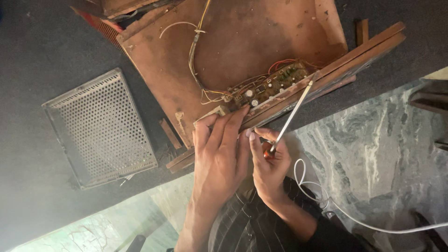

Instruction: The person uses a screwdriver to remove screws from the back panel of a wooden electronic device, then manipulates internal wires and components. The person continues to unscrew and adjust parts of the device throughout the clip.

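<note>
A worn wooden cabinet point(242, 42) lies open on the dark mat, with a green circuit board point(270, 84) and coloured wires mounted along its near edge. My left hand point(219, 154) rests flat against the cabinet's wooden front rail point(326, 74), fingertips by the board's left end. My right hand point(270, 163) grips a screwdriver point(291, 114) by its orange handle. The metal shaft slants up and right, and its tip meets the rail beside the board's right end.
A perforated metal cover point(100, 128) lies on the dark mat point(37, 60) at the left. A white cable point(354, 219) loops over the marbled floor point(382, 154) at the lower right. Small wood strips point(170, 133) lie by the cabinet.
</note>
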